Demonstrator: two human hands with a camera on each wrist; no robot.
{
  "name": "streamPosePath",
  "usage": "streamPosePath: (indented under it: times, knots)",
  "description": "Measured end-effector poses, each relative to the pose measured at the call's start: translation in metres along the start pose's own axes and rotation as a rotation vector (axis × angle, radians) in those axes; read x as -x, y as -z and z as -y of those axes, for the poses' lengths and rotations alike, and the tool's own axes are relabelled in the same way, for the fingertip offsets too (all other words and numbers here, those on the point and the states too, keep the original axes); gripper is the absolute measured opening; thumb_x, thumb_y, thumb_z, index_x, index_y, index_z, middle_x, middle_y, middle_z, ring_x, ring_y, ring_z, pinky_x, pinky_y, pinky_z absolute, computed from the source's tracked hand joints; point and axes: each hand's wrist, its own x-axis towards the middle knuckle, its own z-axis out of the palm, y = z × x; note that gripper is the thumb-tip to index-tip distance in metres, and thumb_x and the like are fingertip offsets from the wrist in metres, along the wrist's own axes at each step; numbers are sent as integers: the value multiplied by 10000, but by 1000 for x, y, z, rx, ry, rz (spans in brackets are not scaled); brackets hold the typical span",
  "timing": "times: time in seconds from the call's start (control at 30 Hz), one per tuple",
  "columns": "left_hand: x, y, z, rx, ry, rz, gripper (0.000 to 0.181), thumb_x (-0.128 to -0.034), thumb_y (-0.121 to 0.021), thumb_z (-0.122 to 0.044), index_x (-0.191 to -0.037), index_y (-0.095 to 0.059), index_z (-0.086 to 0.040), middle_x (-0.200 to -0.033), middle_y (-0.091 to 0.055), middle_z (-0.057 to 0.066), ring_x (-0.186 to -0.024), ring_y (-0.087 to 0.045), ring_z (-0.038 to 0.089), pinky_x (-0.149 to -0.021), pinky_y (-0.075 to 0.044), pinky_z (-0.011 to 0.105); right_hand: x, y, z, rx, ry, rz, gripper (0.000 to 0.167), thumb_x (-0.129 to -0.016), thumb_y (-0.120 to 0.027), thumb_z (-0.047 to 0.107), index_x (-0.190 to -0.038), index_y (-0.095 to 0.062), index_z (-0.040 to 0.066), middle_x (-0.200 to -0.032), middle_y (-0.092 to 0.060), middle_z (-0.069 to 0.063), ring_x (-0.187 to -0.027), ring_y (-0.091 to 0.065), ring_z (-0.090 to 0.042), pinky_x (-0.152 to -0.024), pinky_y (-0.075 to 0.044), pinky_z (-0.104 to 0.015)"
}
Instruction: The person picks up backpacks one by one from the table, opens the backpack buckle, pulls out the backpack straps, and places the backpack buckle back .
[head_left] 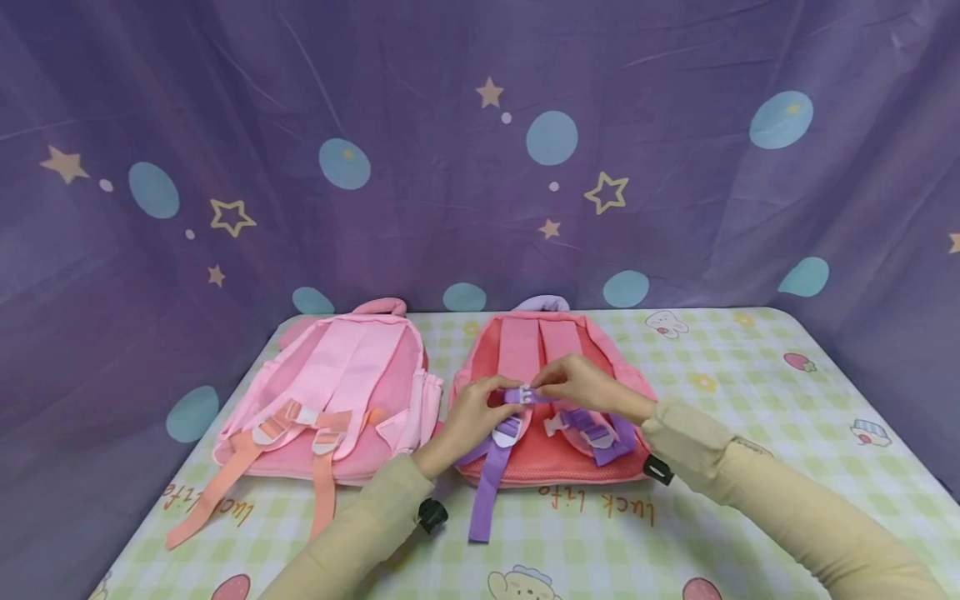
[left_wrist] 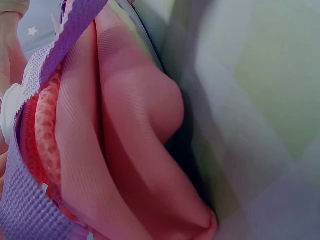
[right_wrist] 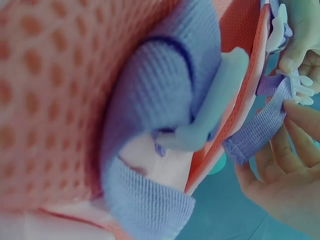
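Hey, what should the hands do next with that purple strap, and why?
I'd probably ease the white pronged clip toward the separate white buckle piece. The left hand and right hand both pinch the clip's purple webbing, yet the two pieces sit apart; on the pink backpack, a white buckle seems to join the orange straps.

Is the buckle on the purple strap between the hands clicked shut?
No, it's open: its white prongs stick out bare, plugged into nothing.
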Motion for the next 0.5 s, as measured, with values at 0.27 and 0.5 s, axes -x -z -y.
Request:
streamPosePath:
  times: [0.27,0.5]
  knots:
    - [1,1,2,38,9,-9,252,-745,-695,-99,-986,-643,-47,-961,-647,66,-849,-571,148,-730,-471,307,3,5,-8,20,8,9,150,-827,-595,87,-926,-675,8,-879,-660,-63,-703,-529,-79,-638,-450,-211]
    - [2,1,4,27,5,-18,260,-747,-693,-100,-997,-642,-48,-959,-644,69,-826,-560,140,-703,-459,269,6,7,-12,10,21,-2,144,-823,-593,74,-919,-676,5,-846,-663,-71,-659,-506,-100,-607,-430,-220]
